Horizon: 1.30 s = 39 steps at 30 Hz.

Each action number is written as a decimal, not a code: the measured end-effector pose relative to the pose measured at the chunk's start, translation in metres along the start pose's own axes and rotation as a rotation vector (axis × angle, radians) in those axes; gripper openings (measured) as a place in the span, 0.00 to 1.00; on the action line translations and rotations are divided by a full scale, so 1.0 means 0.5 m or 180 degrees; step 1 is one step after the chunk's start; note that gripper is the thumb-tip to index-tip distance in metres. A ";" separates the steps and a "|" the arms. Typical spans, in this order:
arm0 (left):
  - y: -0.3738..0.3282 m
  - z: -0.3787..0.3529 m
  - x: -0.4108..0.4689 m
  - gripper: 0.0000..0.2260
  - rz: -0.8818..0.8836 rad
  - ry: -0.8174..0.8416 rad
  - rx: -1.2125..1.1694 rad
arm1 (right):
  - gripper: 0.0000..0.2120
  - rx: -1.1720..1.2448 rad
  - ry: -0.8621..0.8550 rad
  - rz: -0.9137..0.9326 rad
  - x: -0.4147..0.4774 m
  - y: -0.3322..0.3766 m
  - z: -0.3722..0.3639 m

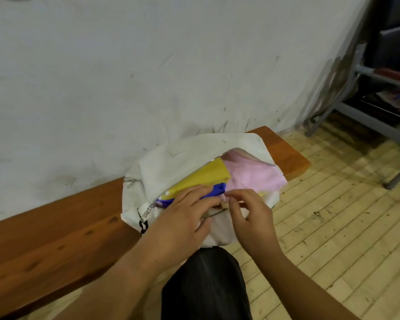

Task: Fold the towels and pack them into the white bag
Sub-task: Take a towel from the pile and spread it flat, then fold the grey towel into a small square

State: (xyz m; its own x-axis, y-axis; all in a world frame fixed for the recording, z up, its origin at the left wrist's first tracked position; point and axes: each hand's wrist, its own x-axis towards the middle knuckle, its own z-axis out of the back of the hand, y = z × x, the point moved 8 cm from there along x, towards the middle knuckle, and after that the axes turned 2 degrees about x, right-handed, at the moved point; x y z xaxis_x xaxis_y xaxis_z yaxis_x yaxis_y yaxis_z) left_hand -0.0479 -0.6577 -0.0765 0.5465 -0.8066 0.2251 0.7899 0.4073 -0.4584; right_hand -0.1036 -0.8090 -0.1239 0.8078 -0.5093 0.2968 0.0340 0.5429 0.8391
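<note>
Scuffed white wall [102,77] behind, and along it the orange-brown wooden tabletop [56,239], running from 8 o'clock up to 2 o'clock. A grey metal frame [367,121] stands on the pale plank floor [333,227] out at 2 o'clock, well apart from the action. A knee in dark cloth [206,285] pokes in at 6 o'clock, right under the bag. The white bag [171,162] sits on the tabletop's near edge just below centre, zip wide open, a puller [146,213] dangling at its 8 o'clock corner. Inside it are a yellow towel [206,174], a pink towel [252,174] at its 3 o'clock side, and a blue towel [217,189] tucked beneath. The left hand [180,218] lies across the opening, its fingers [194,192] straight and close together, pressing flat on the blue and yellow towels. The right hand [252,215] is just beside it, its fingers [238,195] curled, thumb and forefinger pinching at the bag's near lip; exactly what lies between them is hidden.
</note>
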 end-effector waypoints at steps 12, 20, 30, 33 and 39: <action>0.174 0.101 -0.367 0.17 0.1032 -0.0111 0.0224 | 0.06 0.0381 0.1344 0.0531 -0.157 0.225 -0.293; 0.315 0.177 -0.606 0.20 0.1936 -0.0024 0.0430 | 0.05 0.0218 0.2143 0.0870 -0.224 0.341 -0.508; 0.662 0.333 -0.926 0.31 0.4198 0.0810 0.0778 | 0.12 -0.0106 0.3473 0.0796 -0.371 0.367 -0.702; 0.678 0.309 -0.934 0.23 0.4167 0.0557 0.0771 | 0.13 -0.0116 0.3657 0.0517 -0.374 0.358 -0.718; 0.610 0.277 -0.782 0.09 0.3237 0.0045 0.0836 | 0.30 -0.0134 0.3697 0.0172 -0.358 0.337 -0.729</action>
State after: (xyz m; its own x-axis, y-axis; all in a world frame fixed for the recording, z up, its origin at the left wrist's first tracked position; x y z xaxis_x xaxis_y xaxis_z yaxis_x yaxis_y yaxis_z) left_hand 0.0180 -0.1587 -0.1854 0.9844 -0.0366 -0.1721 -0.0031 0.9744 -0.2246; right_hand -0.0281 -0.3830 -0.2020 0.8613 0.4219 -0.2830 -0.0151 0.5782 0.8158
